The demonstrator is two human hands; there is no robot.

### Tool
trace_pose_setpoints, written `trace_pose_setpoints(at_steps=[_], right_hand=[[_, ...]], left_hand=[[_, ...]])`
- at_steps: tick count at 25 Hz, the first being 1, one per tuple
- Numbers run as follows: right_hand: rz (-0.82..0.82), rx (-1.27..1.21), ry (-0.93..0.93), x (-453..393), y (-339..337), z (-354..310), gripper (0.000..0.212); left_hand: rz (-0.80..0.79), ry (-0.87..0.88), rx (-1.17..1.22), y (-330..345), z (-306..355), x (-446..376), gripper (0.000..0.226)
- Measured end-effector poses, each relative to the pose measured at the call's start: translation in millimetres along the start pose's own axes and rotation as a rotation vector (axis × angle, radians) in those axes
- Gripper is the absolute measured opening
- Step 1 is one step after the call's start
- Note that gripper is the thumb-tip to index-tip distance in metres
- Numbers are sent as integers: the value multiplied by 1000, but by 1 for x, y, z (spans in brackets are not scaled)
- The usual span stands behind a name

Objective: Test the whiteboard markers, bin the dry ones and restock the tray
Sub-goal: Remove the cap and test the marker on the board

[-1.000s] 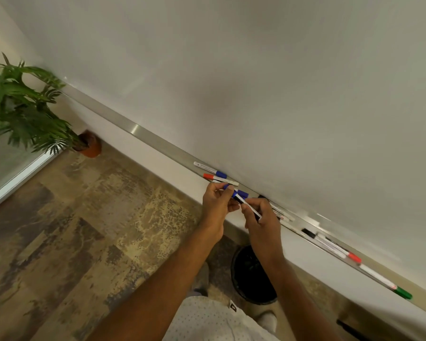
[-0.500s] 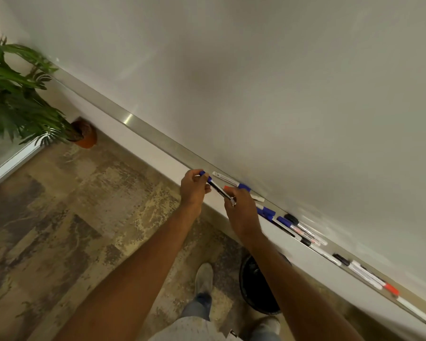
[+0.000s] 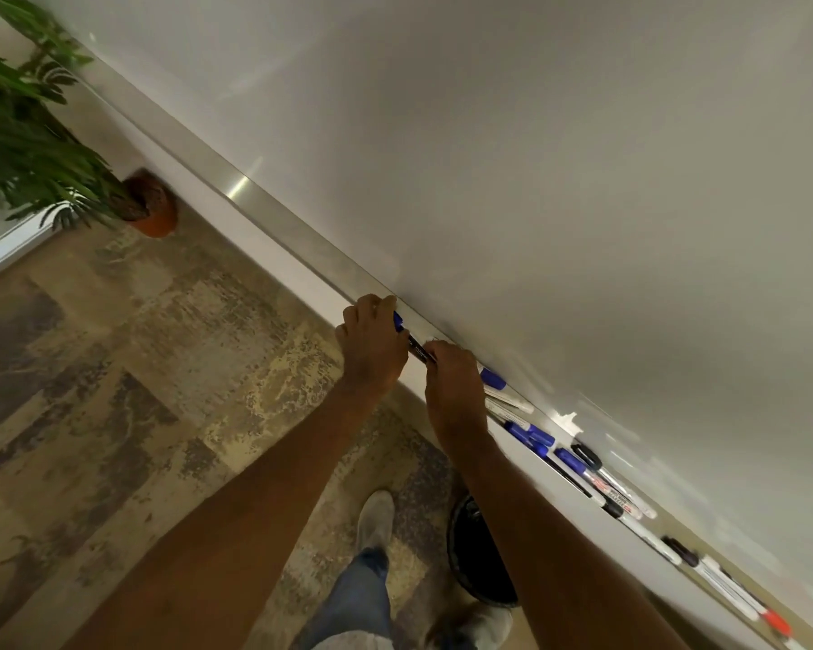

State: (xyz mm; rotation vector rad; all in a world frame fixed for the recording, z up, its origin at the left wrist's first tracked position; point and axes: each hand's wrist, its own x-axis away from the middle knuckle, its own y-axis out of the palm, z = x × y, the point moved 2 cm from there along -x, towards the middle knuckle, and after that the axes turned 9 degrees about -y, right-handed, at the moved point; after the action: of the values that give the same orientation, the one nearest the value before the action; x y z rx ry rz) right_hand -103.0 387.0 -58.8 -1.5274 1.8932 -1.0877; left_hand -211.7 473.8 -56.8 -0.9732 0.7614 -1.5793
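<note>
Your left hand (image 3: 372, 342) and right hand (image 3: 454, 382) each grip 1 slim blue-capped marker (image 3: 411, 340) above the metal tray (image 3: 301, 246).

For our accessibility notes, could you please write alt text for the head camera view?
Both hands hold one blue-capped marker at the whiteboard's tray: the left hand grips its capped end, the right hand its other end. More markers lie along the tray to the right, a black bin stands on the floor below, and a potted plant stands far left.
</note>
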Motion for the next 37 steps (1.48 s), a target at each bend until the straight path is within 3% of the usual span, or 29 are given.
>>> trace_pose_setpoints(at_steps=[5,9,14,18,24,31,35,37], right_hand=[[2,25,-99,4,-1,-1,36],[-57,16,-84,7,-10,3,39],[54,54,-89,28,-33,17,24],[140,114,-96,41,-47,27,27],[57,257,-114,34,-30,40,37],[110,264,-131,39,-33,35,46],[184,255,-148,47,-50,32,31],[219,244,-183,55,-63,29,37]], left_hand=[[166,209,-111,16,-4,12,22],[203,228,-129,16,-1,16,20],[185,253,-151,14,15,25,20],[167,302,-164,18,29,31,24],[112,331,-236,29,40,29,25],[35,417,-191,25,48,36,28],[-9,453,-153,14,52,50,44],[-6,453,-103,6,57,59,42]])
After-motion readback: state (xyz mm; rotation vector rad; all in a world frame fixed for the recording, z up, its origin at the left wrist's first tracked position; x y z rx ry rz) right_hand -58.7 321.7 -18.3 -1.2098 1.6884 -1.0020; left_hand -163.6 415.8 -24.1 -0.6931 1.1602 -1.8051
